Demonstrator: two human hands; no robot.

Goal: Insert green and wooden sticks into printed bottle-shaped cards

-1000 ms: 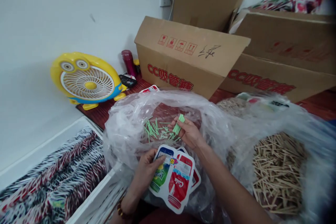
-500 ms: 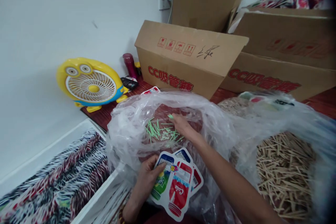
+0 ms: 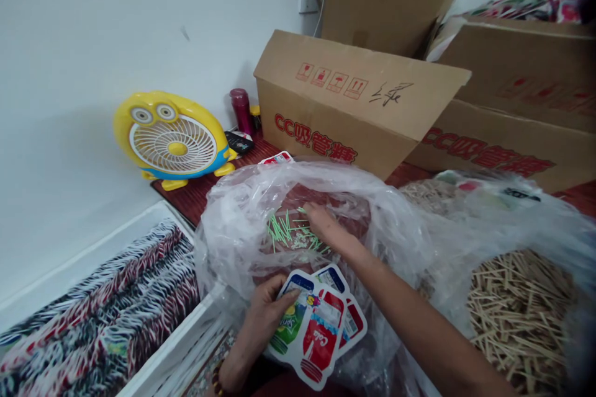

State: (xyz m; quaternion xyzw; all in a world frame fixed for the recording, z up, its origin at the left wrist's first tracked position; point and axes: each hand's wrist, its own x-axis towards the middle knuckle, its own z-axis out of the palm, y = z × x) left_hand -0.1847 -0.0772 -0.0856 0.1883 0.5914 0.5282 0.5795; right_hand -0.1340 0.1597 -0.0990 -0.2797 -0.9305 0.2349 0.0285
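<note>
My left hand point(image 3: 267, 310) grips a fanned stack of bottle-shaped printed pouches point(image 3: 319, 325), red, green and blue, low in the middle. My right hand point(image 3: 322, 223) reaches palm down into a clear plastic bag point(image 3: 233, 223), its fingers bent over a scatter of thin green sticks point(image 3: 291, 232) on the bag's floor. What its fingertips hold, if anything, is hidden.
A second clear bag with tan sticks point(image 3: 521, 310) lies at right. Printed cardboard boxes point(image 3: 354, 105) stand behind. A yellow cartoon desk fan point(image 3: 172, 139) and a maroon bottle point(image 3: 242, 110) stand by the white wall. A white tray of striped packets point(image 3: 97, 316) lies at left.
A second ago my right hand held a bundle of green sticks above the pile. It has since gone down into the bag onto the loose sticks. The left hand kept the pouches.
</note>
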